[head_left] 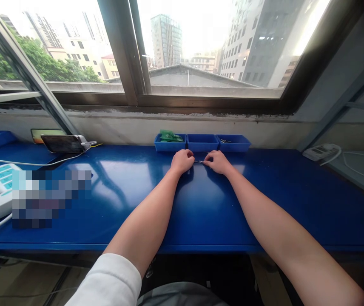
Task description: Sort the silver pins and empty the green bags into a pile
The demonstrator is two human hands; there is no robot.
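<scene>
One slim metallic rod (198, 161), likely light, stiff and slick, so best taken near its ends, is pinched in the fingertips of left hand (183, 162) and right hand (216, 162), just in front of the middle blue bin (203, 144).

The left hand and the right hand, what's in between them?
In the head view, a thin shiny piece spans the gap between the left hand and the right hand; it's too small to name.
</scene>
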